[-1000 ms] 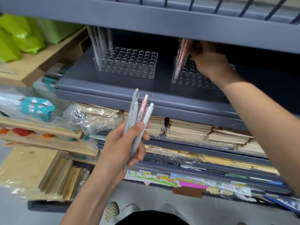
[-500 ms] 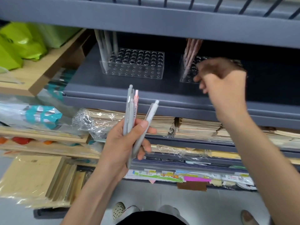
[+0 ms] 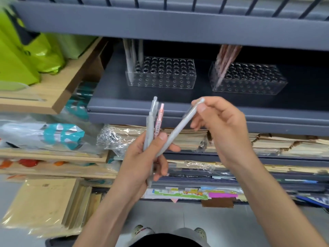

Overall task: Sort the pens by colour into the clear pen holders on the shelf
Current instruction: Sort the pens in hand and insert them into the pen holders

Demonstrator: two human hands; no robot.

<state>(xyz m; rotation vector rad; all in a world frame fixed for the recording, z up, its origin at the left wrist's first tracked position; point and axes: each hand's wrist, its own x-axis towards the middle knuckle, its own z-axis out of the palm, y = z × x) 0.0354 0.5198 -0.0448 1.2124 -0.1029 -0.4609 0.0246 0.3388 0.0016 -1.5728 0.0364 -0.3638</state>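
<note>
My left hand [image 3: 146, 163] grips a small bunch of pens upright in front of the shelf: grey pens [image 3: 150, 127] and one pink pen [image 3: 158, 120]. A further grey pen [image 3: 179, 129] leans out to the right; my right hand [image 3: 222, 129] pinches its top end while its lower end stays in my left hand. On the grey shelf [image 3: 124, 104] stand two clear pen holders. The left holder [image 3: 162, 75] has grey pens [image 3: 131, 54] at its left end. The right holder [image 3: 249, 81] has pink pens [image 3: 226, 57] at its left end.
The metal shelf above [image 3: 178, 24] overhangs the holders and hides the pen tops. Stacks of brown paper packs [image 3: 187, 138] fill the shelf below. Green bags [image 3: 26, 56] rest on a wooden shelf at left. Flat wrapped packs [image 3: 44, 204] lean at lower left.
My right hand came down from the right holder, where it left pink pens, and took hold of the top of the leaning grey pen. My left hand stayed nearly still.
</note>
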